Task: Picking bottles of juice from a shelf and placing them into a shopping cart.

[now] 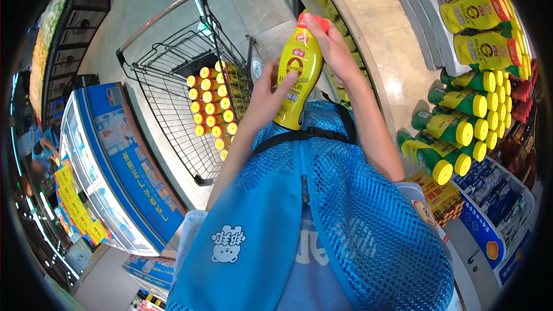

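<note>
Both hands are on a yellow squeeze bottle of sauce (289,103) with a red cap, held nearly upright and slightly tilted before my chest. My right hand (335,52) grips it around the cap and neck. Lower down, my left hand (270,95) holds its body from the left, thumb across the front label. Just left of my hands stands a wire shopping cart (162,108). Inside it are rows of bottles (211,103) with red-and-yellow caps facing up.
Yellow bottles (471,11) stand on a shelf top at the upper right, above stacked green bottles with yellow caps (445,134). A blue-sided display freezer (125,138) stands at left. Another person (45,147) is beyond it. A blue-and-white bin (497,216) sits lower right.
</note>
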Motion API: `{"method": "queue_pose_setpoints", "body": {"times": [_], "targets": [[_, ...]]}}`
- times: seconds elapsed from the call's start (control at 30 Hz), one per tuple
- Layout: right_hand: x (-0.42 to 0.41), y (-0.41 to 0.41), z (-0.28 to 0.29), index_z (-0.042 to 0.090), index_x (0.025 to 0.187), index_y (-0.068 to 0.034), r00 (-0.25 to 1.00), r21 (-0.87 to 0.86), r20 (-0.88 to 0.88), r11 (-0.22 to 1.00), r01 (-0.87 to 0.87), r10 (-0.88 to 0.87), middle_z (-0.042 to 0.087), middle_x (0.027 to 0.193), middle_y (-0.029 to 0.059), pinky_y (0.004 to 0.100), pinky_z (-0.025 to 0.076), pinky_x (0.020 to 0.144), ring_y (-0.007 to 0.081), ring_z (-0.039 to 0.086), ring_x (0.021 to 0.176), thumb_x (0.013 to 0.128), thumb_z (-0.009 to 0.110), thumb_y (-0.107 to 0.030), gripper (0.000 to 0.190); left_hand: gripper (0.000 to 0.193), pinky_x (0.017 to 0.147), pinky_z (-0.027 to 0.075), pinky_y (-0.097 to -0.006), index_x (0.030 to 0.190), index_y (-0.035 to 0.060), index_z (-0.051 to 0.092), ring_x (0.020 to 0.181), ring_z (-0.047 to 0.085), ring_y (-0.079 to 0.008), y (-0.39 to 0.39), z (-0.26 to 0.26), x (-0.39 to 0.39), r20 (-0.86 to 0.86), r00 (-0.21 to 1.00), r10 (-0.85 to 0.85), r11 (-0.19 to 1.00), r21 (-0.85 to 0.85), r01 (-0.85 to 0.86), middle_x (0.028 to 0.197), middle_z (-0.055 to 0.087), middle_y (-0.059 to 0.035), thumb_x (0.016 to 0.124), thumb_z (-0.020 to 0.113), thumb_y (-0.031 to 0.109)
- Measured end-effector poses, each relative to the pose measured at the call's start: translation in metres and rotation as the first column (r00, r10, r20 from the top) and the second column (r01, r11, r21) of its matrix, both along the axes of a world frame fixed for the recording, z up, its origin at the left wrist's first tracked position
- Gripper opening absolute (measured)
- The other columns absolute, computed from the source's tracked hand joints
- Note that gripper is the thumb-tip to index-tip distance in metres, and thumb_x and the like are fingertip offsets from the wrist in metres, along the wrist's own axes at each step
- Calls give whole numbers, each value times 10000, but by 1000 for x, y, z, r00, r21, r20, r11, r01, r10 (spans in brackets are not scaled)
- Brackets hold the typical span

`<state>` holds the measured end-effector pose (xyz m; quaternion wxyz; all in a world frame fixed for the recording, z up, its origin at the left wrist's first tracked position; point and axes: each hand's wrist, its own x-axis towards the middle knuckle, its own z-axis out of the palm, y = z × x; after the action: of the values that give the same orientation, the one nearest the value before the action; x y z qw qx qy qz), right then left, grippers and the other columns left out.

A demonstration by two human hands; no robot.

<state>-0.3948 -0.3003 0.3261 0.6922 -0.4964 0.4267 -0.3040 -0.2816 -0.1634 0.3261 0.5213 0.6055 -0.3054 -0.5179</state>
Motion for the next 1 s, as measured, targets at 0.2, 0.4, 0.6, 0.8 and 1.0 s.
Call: {"method": "queue_pose_setpoints", "body": {"times": [0.2, 0.4, 0.6, 0.8, 1.0], "targets": [[9, 7, 1, 555, 1044, 13, 988, -145, -142, 988, 44, -65, 616, 905, 88, 274, 466, 776, 145, 583, 849, 807, 647, -545, 613, 981, 913, 459, -358, 1408, 43, 259, 1153, 505, -265, -21, 11, -9, 631, 772, 74, 973, -215, 83, 1290, 432, -200, 660, 830, 320], [16, 7, 13, 539, 1052, -17, 987, -94, -102, 986, -135, 126, 579, 982, 79, 267, 436, 827, 131, 552, 919, 878, 565, -522, 535, 990, 814, 504, -399, 1420, 90, 279, 1031, 553, -343, -33, 28, -6, 781, 593, 195, 954, -291, 70, 1167, 480, -183, 618, 812, 320], [10, -6, 12, 495, 1236, -22, 943, 207, 62, 920, -333, 328, 575, 1130, 120, 305, 474, 812, 173, 573, 953, 926, 386, -584, 650, 940, 844, 497, -373, 1422, 81, 294, 992, 589, -305, -40, 36, 11, 757, 641, 130, 977, -209, 50, 1128, 537, -165, 643, 790, 259], [-20, -17, -27, 455, 1278, -26, 932, 264, 80, 894, -363, 355, 561, 1170, 138, 376, 540, 773, 243, 583, 1036, 959, 375, -491, 571, 888, 839, 506, -338, 1390, 75, 244, 992, 578, -227, -18, 25, 62, 622, 672, 401, 915, -307, -261, 1153, 514, -141, 691, 784, 167], [-77, -10, -123, 470, 1251, -38, 959, 354, -164, 921, -161, 231, 579, 1143, 132, 361, 532, 781, 231, 600, 1005, 953, 458, -378, 452, 782, 833, 467, -323, 1279, 44, 226, 953, 531, -207, 58, -9, 150, 627, 360, 691, 685, -409, -603, 1121, 460, -155, 720, 766, 128]]}}
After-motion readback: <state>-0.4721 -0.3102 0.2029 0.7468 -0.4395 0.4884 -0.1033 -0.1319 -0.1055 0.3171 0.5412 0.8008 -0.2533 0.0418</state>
